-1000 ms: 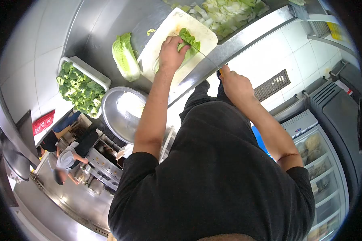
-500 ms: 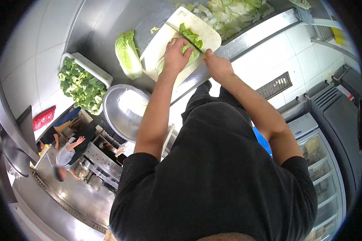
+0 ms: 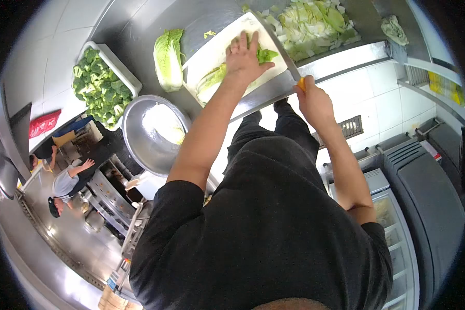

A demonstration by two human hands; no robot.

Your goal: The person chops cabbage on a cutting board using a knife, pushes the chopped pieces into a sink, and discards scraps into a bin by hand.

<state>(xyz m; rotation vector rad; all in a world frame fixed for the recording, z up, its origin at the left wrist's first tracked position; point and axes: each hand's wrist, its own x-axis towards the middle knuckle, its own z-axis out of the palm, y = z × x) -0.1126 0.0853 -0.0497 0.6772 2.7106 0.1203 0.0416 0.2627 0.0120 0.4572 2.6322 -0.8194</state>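
Note:
My left hand (image 3: 244, 61) lies flat with fingers spread over a cut napa cabbage piece (image 3: 210, 81) on the white cutting board (image 3: 209, 56). Green leaf ends (image 3: 266, 55) stick out beside the thumb. In my right hand (image 3: 315, 103) is the yellow handle of a knife (image 3: 280, 44). Its blade points away from me along the board's right side, by the chopped cabbage (image 3: 315, 26). Left of the board rests a larger napa cabbage (image 3: 169, 59). Part of the piece under my left palm is hidden.
A steel bowl (image 3: 134, 142) with something pale inside stands left of the board. Beyond it, a white tub (image 3: 123, 67) holds broccoli florets (image 3: 99, 85). A crumpled cloth (image 3: 394, 30) lies at the counter's right. Another person (image 3: 70, 181) is at the lower left.
My right hand has swung the knife right, off the cabbage to the board's right side. My left hand has gone from a curled grip to spread flat, farther forward.

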